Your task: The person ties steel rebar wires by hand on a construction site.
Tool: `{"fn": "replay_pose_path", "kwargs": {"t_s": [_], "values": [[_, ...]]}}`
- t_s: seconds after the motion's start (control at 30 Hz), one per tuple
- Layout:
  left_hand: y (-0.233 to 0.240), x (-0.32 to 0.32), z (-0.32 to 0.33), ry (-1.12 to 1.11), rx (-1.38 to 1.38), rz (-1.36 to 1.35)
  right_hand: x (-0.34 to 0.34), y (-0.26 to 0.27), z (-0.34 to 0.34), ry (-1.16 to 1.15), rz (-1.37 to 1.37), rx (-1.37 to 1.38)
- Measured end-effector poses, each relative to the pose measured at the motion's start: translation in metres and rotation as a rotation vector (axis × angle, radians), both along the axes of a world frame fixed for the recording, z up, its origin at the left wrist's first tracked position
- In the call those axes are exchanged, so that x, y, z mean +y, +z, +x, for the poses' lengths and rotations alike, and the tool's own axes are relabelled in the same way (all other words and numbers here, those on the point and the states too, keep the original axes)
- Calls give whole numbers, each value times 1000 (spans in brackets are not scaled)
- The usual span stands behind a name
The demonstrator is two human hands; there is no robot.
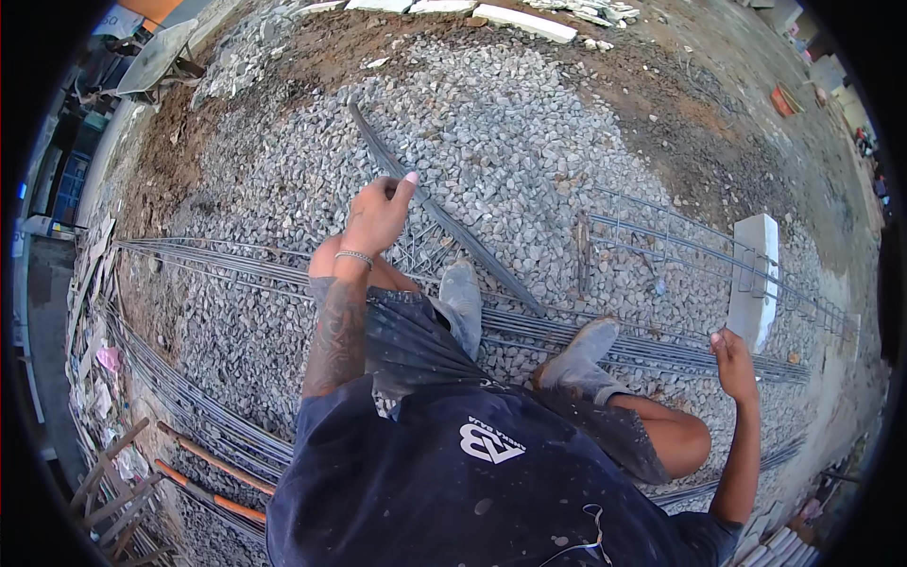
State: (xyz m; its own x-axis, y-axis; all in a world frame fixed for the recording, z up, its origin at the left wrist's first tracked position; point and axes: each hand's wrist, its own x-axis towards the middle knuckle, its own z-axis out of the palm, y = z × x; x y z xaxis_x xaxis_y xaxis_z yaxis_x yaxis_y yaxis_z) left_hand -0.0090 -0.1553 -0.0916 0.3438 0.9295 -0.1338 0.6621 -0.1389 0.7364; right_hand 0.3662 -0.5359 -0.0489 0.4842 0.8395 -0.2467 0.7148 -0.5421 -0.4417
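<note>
My left hand (380, 212) hovers over the gravel, fingers curled and thumb extended, in front of a long grey bundle (475, 241), apparently of thin wires. Whether it pinches anything is hidden. My right hand (735, 365) is out to the right, its fingertips closed on what looks like a thin steel rod (638, 322). That rod runs left above a bundle of steel bars (666, 349), which crosses the gravel by my boots (464, 305). Several bent steel pieces (425, 248) lie below my left hand.
At right, a rebar cage (666, 237) rests across a pale block (755, 276). More bars (205, 397) curve along the left, near orange-handled tools (205, 492) and scrap wood (113, 475). A wheelbarrow (156, 64) stands far left; pale slabs (524, 21) lie ahead.
</note>
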Motion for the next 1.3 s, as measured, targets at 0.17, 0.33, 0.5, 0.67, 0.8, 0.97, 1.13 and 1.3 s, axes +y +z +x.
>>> {"fn": "replay_pose_path", "kwargs": {"t_s": [0.17,0.33,0.5,0.67,0.8,0.97,1.13,1.3], "values": [[-108,-149,61,-59,78,-700,-21,-12,-21,17,14,40],[-227,-88,74,888,288,-138,-32,-2,-21,-61,-97,-88],[-312,-4,43,943,506,-571,-35,-3,-14,-87,-110,-182],[-331,41,21,1009,-326,-900,-56,-19,-3,-138,-72,-188],[-263,120,16,1308,-1053,-902,-72,-28,11,-147,-309,-251],[-122,229,-39,1247,-1559,-796,-72,-16,2,-298,-155,697],[-44,284,-98,818,-1954,-717,-50,-9,-27,-598,119,1120],[-1,310,-50,411,-2167,-476,-13,-36,-28,-549,282,1289]]}}
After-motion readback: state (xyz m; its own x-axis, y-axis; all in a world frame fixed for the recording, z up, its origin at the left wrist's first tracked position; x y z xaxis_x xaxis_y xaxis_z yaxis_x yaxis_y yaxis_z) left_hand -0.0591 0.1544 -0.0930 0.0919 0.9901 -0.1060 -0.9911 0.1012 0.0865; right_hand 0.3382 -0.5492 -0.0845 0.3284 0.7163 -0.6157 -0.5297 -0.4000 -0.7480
